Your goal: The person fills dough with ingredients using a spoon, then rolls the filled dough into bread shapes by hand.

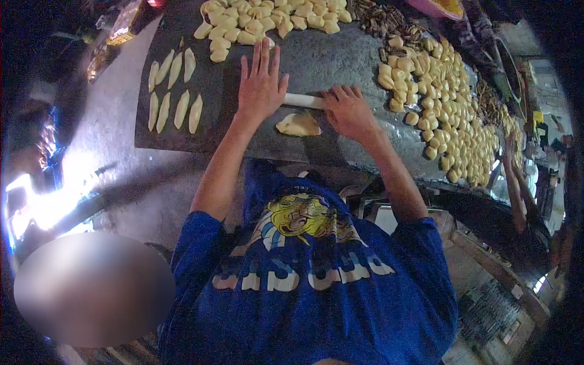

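Note:
A white rolling pin [304, 101] lies crosswise on the dark work surface [340, 55] in front of me. My left hand [261, 88] rests over its left end, palm down, with the fingers stretched out and spread. At the other end, the fingers of my right hand [350, 111] curl over the pin. A flattened piece of dough [298, 125] lies on my side of the pin, between my two wrists. Beyond my left fingertips, pale dough pieces [255, 24] are heaped close together.
Several long, pointed dough pieces [180, 114] lie in two rows at the left. Many round dough pieces [447, 103] cover the right side. Dark brown strips [389, 21] are piled at the back. Another person's arm [516, 182] reaches in at far right; a blurred person is at lower left.

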The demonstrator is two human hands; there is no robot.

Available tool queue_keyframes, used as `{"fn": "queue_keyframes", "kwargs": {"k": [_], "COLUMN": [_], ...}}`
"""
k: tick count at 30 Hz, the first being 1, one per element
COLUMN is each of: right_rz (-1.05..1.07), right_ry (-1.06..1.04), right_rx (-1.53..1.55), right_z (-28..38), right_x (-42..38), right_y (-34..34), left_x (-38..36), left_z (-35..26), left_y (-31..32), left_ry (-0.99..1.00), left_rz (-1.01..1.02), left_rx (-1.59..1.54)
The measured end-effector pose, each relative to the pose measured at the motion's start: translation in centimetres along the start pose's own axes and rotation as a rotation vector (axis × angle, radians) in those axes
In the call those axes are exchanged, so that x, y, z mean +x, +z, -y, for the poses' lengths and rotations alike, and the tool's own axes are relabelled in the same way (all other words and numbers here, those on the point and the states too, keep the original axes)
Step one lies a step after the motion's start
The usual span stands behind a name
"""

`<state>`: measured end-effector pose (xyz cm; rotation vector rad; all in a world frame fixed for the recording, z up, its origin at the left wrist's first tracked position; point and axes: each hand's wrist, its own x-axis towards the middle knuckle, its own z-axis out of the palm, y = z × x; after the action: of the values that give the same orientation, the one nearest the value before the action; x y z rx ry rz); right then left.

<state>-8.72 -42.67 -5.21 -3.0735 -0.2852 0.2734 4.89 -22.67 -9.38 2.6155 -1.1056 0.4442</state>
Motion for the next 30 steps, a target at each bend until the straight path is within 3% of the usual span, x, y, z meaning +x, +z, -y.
{"fn": "queue_keyframes", "kwargs": {"k": [9,19,28,30], "right_rz": [-0.393,-0.429,-0.545,-0.530], "right_ry": [0.020,0.007,-0.043,-0.029], "right_rx": [0.205,0.251,0.184,0.134], "right_z": [3.9,6.1,5.5,5.4], "right_x": [-4.7,-8.6,-8.7,-8.7], "right_y": [3.4,4.6,5.8,5.4], "left_x": [-8.1,-12.6,-13.6,-13.3], "left_z": [-2.5,-3.7,-2.1,-2.2], "left_y": [-3.2,-5.0,-4.8,-5.6], "left_ry": [-0.041,0.001,0.135,0.108], "left_rz": [0.123,0.162,0.023,0.105], "left_rx": [-0.043,-0.044,-0.094,-0.100]}}
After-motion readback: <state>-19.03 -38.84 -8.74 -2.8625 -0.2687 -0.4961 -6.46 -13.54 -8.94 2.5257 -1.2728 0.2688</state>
